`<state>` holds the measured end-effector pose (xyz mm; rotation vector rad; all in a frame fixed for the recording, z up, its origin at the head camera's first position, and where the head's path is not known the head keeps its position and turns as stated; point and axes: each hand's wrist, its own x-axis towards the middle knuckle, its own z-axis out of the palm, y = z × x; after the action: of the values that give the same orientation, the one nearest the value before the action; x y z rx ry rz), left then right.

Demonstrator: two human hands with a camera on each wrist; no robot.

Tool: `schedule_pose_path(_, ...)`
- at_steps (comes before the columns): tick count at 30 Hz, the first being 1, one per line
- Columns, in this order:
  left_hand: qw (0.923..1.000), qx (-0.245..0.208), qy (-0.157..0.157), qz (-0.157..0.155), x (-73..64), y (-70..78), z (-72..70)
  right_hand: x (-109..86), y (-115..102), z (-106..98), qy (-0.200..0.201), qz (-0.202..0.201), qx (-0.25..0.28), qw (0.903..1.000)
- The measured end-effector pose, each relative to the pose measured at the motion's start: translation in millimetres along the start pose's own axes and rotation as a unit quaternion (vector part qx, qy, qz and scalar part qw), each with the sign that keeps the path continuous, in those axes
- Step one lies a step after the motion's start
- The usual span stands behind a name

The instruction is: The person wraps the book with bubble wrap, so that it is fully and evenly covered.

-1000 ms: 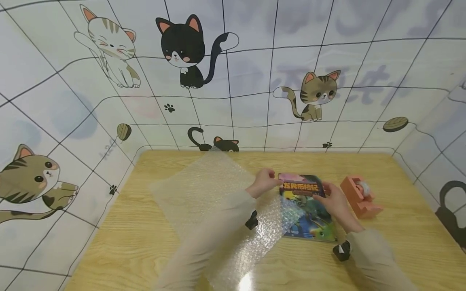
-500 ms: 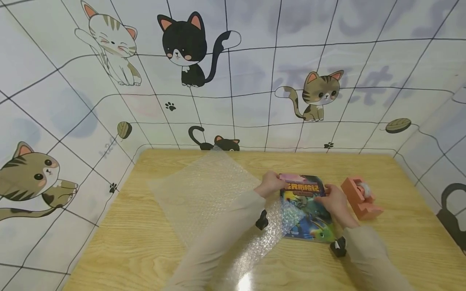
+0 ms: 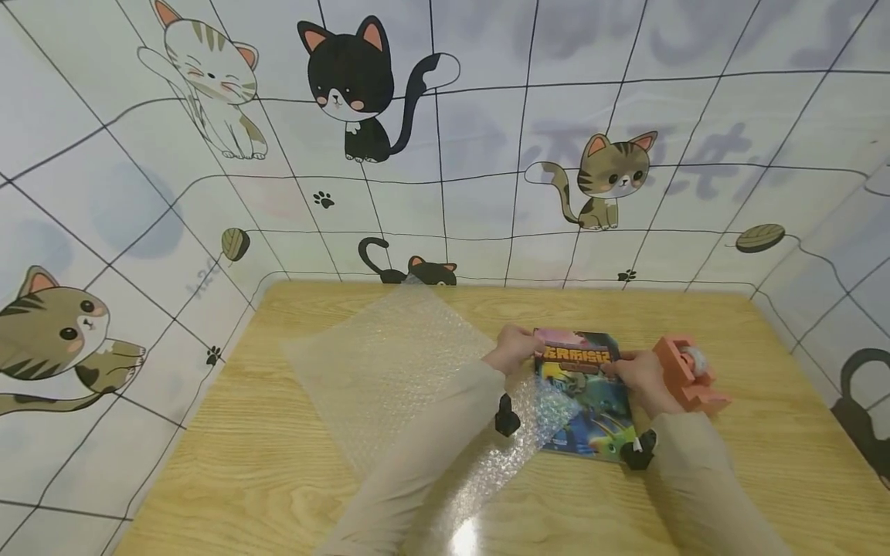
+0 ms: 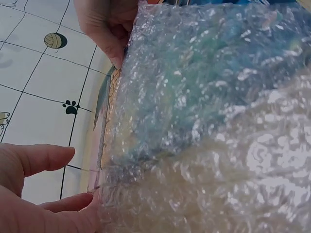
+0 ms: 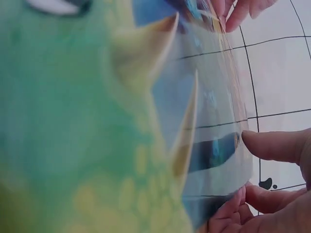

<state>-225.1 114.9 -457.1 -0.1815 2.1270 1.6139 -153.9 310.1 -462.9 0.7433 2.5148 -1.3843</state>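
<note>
A comic-style book (image 3: 591, 386) with a colourful cover and orange title lies on the wooden table, right of centre. A sheet of bubble wrap (image 3: 389, 363) spreads to its left, one corner overlapping the cover; in the left wrist view the bubble wrap (image 4: 204, 97) fills most of the picture. My left hand (image 3: 513, 347) pinches the book near its upper left corner, the thumb partly behind the wrap. At the upper right edge my right hand (image 3: 647, 378) grips the book, with fingertips (image 5: 250, 141) at its edge in the right wrist view.
A coral tape dispenser (image 3: 684, 374) with a tape roll stands just right of my right hand. Behind the wooden table (image 3: 243, 432) rises a cat-patterned cloth wall (image 3: 480, 154), and the bubble wrap's far corner reaches it.
My left hand has shifted slightly right onto the book's corner. My right hand has come in closer round the right edge, its wrist swinging left. The bubble wrap and tape dispenser stay put.
</note>
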Motion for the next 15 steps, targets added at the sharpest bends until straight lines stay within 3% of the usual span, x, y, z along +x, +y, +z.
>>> schedule_pose_path(8,0.9997,-0.008,0.024,-0.001,-2.4,-1.4,5.6,-3.8,-1.5,1.3,-0.003,-0.037,0.004,0.9993)
schedule_pose_path(15,0.9977,-0.051,0.045,-0.003,0.2,-1.6,12.4,-3.8,-2.6,0.4,0.016,-0.047,-0.004,0.9988)
